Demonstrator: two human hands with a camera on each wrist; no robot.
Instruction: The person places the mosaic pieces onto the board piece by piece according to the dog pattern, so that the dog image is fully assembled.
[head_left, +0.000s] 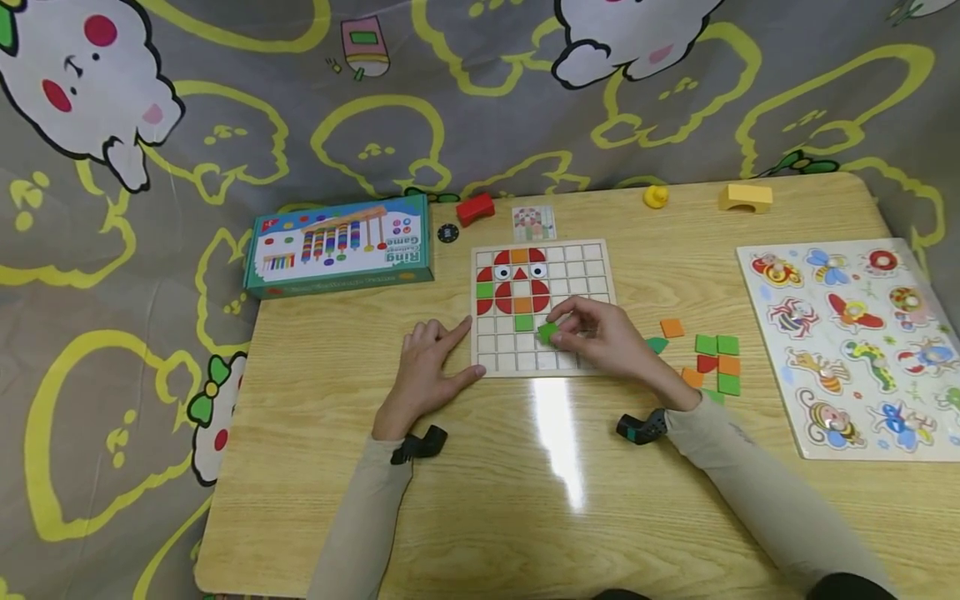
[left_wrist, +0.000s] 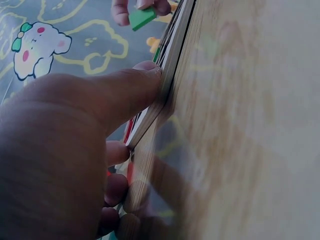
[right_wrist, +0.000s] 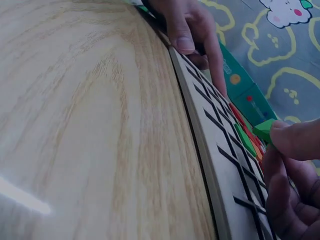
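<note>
A wooden grid board (head_left: 506,362) lies on the table, with red, orange, green and eye-printed tiles forming a figure in its upper left part. My right hand (head_left: 609,337) pinches a green square tile (head_left: 547,332) between thumb and fingers, over the board's lower middle cells. Just left of that piece, another green tile (head_left: 523,322) sits in a cell below an orange one. At the board's lower left corner, my left hand (head_left: 426,371) touches the edge with extended thumb and index finger. The right wrist view shows the held green tile (right_wrist: 264,129) raised above the grid.
Loose orange, green and red tiles (head_left: 717,365) lie right of the board. A picture card (head_left: 533,223), red block (head_left: 476,210), black disc (head_left: 447,232) and game box (head_left: 341,246) stand behind. Farther right are a yellow duck (head_left: 656,197), yellow arch block (head_left: 746,198) and insect puzzle (head_left: 817,417).
</note>
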